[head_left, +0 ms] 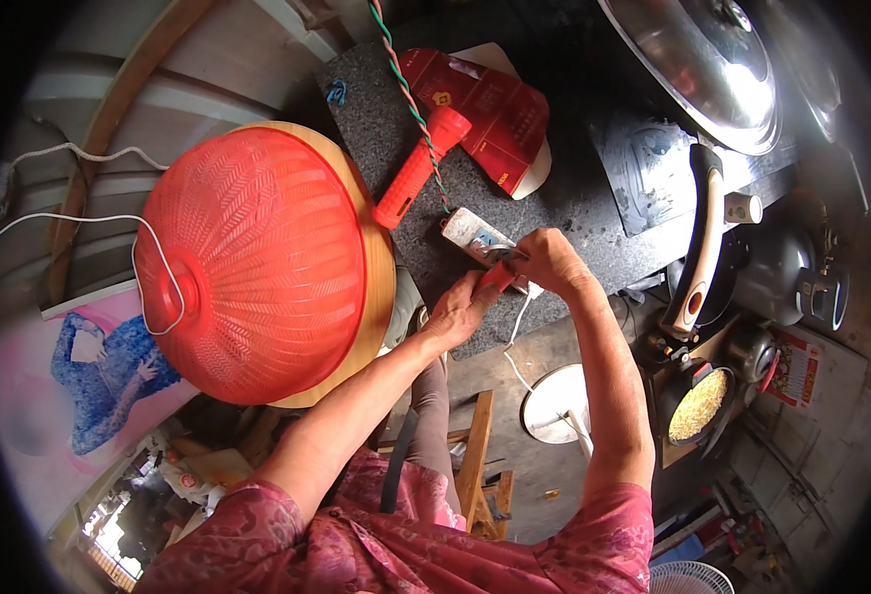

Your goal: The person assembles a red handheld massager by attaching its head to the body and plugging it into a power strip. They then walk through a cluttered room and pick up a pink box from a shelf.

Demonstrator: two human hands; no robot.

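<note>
Both my hands meet at a white power strip point(469, 233) on a dark speckled counter. My left hand point(458, 312) is closed on a small red object point(497, 277), whose kind I cannot make out. My right hand point(553, 261) has its fingers bent in at the object's far end, beside the strip's sockets; what they grip is hidden. Just below the right fingers a white plug point(533, 290) shows, with a white cord hanging down from there. A twisted green and pink cord point(408, 97) runs to the strip's upper end. A red flashlight point(421, 166) lies to its left.
At left, a big red mesh food cover point(257, 267) sits on a round wooden board point(381, 277). A red package point(495, 114) lies behind the flashlight. Right are a shiny lid point(713, 69), a pan handle point(698, 243) and a pan of yellow food point(700, 406). A white round base point(546, 404) stands below.
</note>
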